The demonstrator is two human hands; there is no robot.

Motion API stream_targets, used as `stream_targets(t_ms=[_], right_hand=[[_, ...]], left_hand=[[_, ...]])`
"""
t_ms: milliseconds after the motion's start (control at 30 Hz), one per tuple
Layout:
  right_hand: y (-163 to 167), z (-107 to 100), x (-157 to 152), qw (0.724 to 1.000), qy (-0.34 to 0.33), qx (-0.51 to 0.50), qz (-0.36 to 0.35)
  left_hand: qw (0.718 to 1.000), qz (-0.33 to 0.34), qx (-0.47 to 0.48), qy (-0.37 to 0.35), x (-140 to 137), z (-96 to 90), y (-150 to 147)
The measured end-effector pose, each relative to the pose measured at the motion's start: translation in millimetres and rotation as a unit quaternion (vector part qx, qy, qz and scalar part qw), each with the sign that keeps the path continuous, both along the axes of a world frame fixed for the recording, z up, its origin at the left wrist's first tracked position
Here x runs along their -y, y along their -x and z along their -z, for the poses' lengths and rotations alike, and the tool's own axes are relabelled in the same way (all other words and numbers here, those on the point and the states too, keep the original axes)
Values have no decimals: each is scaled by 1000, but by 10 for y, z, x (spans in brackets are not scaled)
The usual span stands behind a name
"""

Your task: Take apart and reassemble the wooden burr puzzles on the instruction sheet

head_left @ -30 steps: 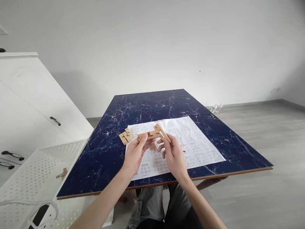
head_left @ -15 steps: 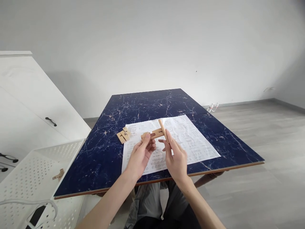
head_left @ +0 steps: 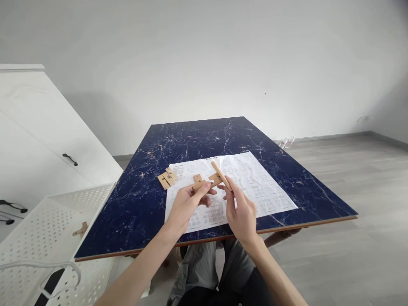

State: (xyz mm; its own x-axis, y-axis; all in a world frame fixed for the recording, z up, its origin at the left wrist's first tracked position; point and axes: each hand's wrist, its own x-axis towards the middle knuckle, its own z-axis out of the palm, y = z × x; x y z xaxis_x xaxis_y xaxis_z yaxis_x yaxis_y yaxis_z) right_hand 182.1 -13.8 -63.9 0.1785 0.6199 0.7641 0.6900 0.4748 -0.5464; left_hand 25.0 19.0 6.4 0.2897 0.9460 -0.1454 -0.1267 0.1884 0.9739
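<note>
My left hand (head_left: 190, 203) pinches a small flat wooden puzzle piece (head_left: 198, 185) between thumb and fingers. My right hand (head_left: 241, 209) is closed on a long wooden bar (head_left: 219, 173), tilted up to the left. From the bar's side a notched wooden piece (head_left: 214, 180) reaches toward my left hand's fingers; whether it touches the left piece I cannot tell. Just behind my left thumb appears a wooden block with a dark hole (head_left: 198, 177), its lower part hidden. Beneath both hands lies a printed sheet (head_left: 264, 187) with small diagrams.
Several notched wooden pieces (head_left: 167, 178) lie together at the sheet's left edge. The blue marble-patterned table (head_left: 134, 221) has its front edge close to my lap. At lower left, a white perforated basket (head_left: 38, 225) holds another wooden piece (head_left: 80, 229), beside a white cabinet (head_left: 35, 127).
The bar and its notched side piece have tilted, so the dark marking on that side piece no longer shows. My left hand has shifted slightly right, and the block behind it shows more clearly.
</note>
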Motion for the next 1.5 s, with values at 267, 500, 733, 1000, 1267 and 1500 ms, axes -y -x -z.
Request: stream_targets(t_ms=[267, 500, 733, 1000, 1267, 1500], right_hand=[[-39, -61, -3, 998, -33, 44, -33], [-22, -125, 70, 996, -52, 62, -40], [48, -105, 119, 993, -63, 49, -90], [48, -147, 142, 991, -90, 59, -82], [-111, -174, 54, 992, 6, 31, -120], [-100, -151, -359, 960, 251, 103, -74]], left_hand=[[996, 59, -23, -70, 37, -101, 23], [992, 84, -24, -95, 115, -111, -57], [980, 93, -117, -132, 129, -109, -62], [978, 105, -76, -161, 94, -86, 26], [965, 55, -122, -224, -281, 38, 368], [935, -12, -203, -289, -841, 223, 557]])
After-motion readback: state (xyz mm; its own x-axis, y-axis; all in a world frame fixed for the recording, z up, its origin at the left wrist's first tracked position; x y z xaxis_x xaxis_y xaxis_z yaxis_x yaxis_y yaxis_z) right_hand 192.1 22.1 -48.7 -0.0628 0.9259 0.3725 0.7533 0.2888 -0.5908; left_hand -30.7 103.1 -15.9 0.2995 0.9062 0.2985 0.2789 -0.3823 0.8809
